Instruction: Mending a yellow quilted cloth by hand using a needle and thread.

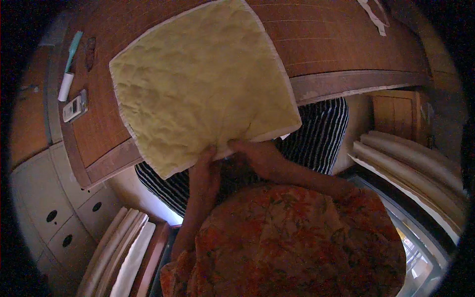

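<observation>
A square, quilted yellow cloth point(207, 78) with a pale bound edge lies partly on the wooden table point(345, 48) and hangs over its front edge towards me. My left hand point(205, 170) grips the near edge of the cloth, thumb on top. Close beside it, my right hand point(256, 156) pinches the same edge, also with the thumb on the upper face. The fabric puckers between the two thumbs. Most of my fingers are hidden beneath the cloth. A small white tag point(285, 136) shows under its near right edge.
At the table's left lie a teal-and-white stick-like tool point(70, 67), a dark slim object point(90, 54) and a pale handheld device point(75, 107). A white strip point(374, 16) rests at the far right. Cushions point(122, 256) flank me left, with more cushions point(404, 167) at right.
</observation>
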A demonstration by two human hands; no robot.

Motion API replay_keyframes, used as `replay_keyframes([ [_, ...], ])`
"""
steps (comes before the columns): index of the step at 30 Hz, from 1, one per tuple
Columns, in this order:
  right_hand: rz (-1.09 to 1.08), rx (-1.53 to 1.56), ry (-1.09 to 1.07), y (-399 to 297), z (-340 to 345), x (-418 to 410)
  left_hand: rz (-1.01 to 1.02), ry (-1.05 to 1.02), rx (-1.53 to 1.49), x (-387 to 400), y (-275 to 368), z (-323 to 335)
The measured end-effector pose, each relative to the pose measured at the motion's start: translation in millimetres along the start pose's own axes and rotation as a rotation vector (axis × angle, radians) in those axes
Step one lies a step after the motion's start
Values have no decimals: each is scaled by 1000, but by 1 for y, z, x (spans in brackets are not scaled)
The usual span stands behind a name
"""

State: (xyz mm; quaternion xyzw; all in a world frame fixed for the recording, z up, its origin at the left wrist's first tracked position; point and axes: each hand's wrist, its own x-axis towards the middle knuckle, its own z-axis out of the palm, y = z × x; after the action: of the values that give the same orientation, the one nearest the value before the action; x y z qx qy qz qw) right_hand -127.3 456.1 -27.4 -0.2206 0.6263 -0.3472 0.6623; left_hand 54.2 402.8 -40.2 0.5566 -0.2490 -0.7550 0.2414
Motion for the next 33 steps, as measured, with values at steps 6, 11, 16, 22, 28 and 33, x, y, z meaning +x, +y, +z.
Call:
replay_keyframes([
  [6, -92, 172, 10, 7, 6, 7, 327, -207, 508, 0, -12, -9],
  [11, -258, 224, 151, 7, 5, 3, -23, 102, -21, -24, 32, 40],
  [16, -276, -2, 128, 32, -23, 4, 5, 169, 367, -5, 33, 0],
  [22, -281, -81, -88, 21, -21, -2, 400, 31, 562, 9, -23, -22],
  [28, -20, -146, -108, 37, -21, -4, 222, 111, 128, -1, 4, 33],
  [33, -406, -774, -89, -14, -33, -35, 617, 64, 1286, -7, 6, -10],
])
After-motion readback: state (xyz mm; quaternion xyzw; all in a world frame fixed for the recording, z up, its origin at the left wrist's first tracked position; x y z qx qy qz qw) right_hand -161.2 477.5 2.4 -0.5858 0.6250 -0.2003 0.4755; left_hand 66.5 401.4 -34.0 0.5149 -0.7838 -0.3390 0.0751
